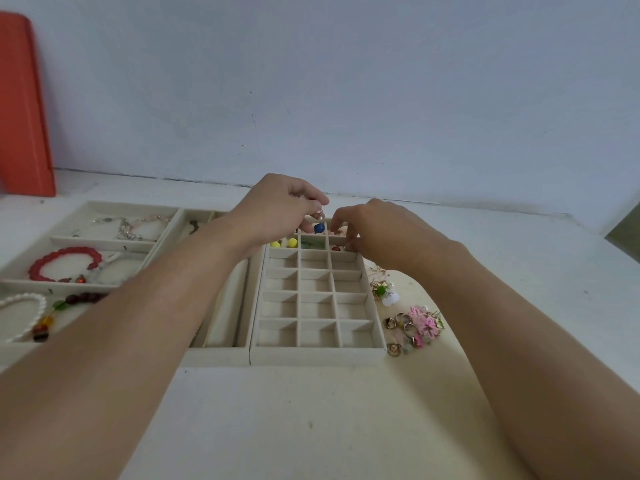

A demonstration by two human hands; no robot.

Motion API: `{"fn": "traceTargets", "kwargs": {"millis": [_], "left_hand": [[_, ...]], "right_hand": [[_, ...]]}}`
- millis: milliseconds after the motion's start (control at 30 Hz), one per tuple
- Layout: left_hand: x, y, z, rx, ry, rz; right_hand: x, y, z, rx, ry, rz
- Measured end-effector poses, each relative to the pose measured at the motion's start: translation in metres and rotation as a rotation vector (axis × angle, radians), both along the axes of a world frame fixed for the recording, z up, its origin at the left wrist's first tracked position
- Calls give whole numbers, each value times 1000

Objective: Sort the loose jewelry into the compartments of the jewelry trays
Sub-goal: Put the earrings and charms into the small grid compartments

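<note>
The left hand [277, 206] pinches a small earring [320, 213] between thumb and curled fingers, letting it hang above the far rows of the grid tray [313, 355]. Straight below, toward six o'clock of the pinch, a blue bead [319, 227] sits in the middle far compartment; the drop looks short and vertical, so this hand seems best placed to release. The right hand [377, 230], at three o'clock, curls its fingers into the far right compartments; whether it holds anything I cannot tell. The loose jewelry [412, 327] lies on the table at five o'clock, just beside the tray's right wall and nearer the right hand.
</note>
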State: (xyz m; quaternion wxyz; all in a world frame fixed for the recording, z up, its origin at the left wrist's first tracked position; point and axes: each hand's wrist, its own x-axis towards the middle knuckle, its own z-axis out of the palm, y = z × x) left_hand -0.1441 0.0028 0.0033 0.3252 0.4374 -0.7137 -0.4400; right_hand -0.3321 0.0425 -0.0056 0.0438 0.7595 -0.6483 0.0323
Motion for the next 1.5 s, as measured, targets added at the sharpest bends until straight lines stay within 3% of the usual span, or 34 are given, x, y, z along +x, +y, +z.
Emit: {"fn": "traceTargets", "kwargs": {"millis": [300,500,567,733,1033,1100,1300,1500], "left_hand": [[-2,3,1,2,-7,-16],[0,2,3,17,-2,-3],[0,1,4,13,0,3],[1,4,6,20,54,5],[-1,4,8,-82,115,99],[-1,3,7,-84,125,109],[-2,1,3,-73,112,112],[-1,-1,3,-73,114,113]], "right_hand": [[12,2,0,-95,184,-6],[4,3,6,-79,148,-30],[-2,4,12,-96,29,-64],[-9,8,28,-65,-579,-96],[4,14,22,66,-861,-30],[3,12,20,54,-797,-62],[-10,10,15,10,-279,-187],[-3,11,11,59,-62,-170]]}}
